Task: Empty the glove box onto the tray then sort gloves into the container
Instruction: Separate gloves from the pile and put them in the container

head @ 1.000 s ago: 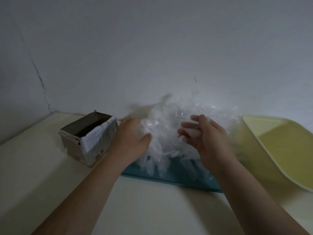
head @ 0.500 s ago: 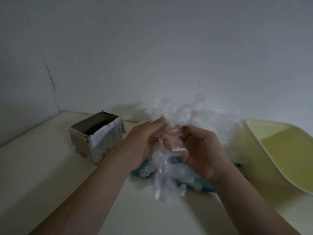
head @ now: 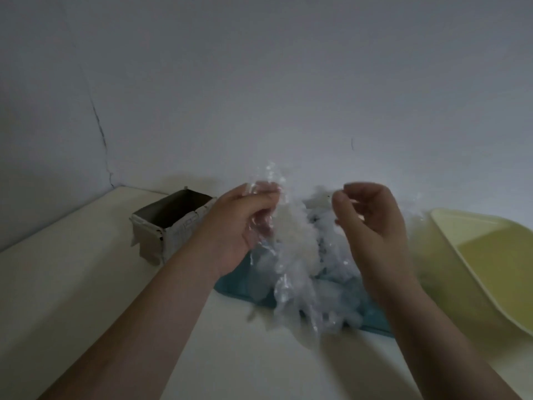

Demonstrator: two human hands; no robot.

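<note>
A heap of clear plastic gloves (head: 328,241) lies on a teal tray (head: 242,287) in the middle of the table. Both my hands are lifted above the heap with one clear glove (head: 294,255) stretched between them and hanging down. My left hand (head: 242,229) pinches the glove's left edge with curled fingers. My right hand (head: 372,223) pinches its right edge between thumb and forefinger. The opened cardboard glove box (head: 170,223) stands to the left of the tray, its inside dark. A pale yellow container (head: 490,272) sits at the right.
A cream table (head: 72,298) runs up to a grey wall (head: 259,82) with a crack at the left corner. The yellow container's rim reaches past the right frame edge.
My hands have risen and moved apart, pulling one glove up off the heap and spreading it. A second ago they were pressed into the pile on the tray.
</note>
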